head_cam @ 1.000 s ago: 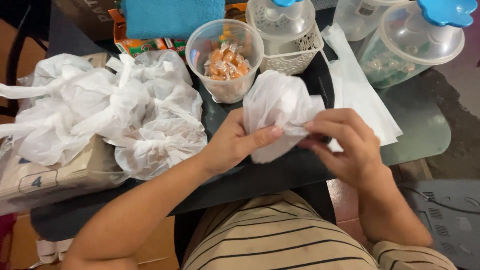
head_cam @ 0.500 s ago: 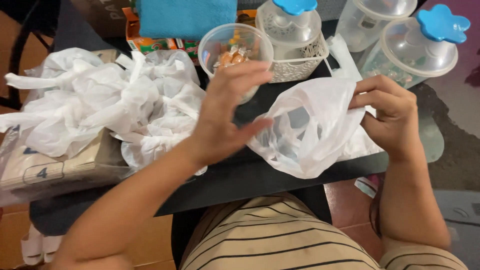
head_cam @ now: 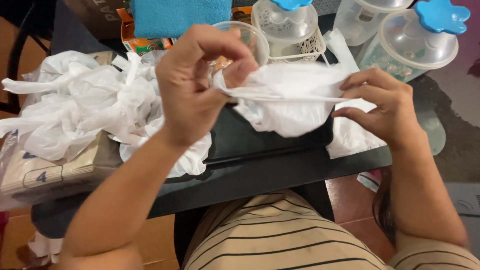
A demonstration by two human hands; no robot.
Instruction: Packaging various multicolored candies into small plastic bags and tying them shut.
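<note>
Landmark: the dark table (head_cam: pixel 280 170).

Both hands work one white plastic bag (head_cam: pixel 290 102), held just above the table's middle, in front of the clear cup (head_cam: pixel 252 37).

- Left hand (head_cam: pixel 197 82): raised, fingers curled, thumb and fingertips pinched on the bag's left rim. Nearly closed, gripping film only.
- Right hand (head_cam: pixel 382 105): at the bag's right rim, fingers bent and clamped on the edge, thumb underneath. Also nearly closed.
- The rim is pulled taut between the two grips into a straight line and the body sags below it. Opposed pinches like this likely serve to stretch and flatten the film so it can be handled as one edge.

Around it: a heap of crumpled white bags (head_cam: pixel 85 107) on the table's left side, over a flat box (head_cam: pixel 55 172). A blue cloth (head_cam: pixel 180 15) lies at the far edge. A white lattice basket (head_cam: pixel 292 32) and two clear jars with blue lids (head_cam: pixel 425 35) stand at the far right. Another flat white bag (head_cam: pixel 350 140) lies on the table under the right hand.

Versus half a second earlier: the bag was then hanging open and loose from the right hand, and the left hand was open, hovering over the cup without a grip. Now the left hand has closed on the rim and the bag is stretched between both.
</note>
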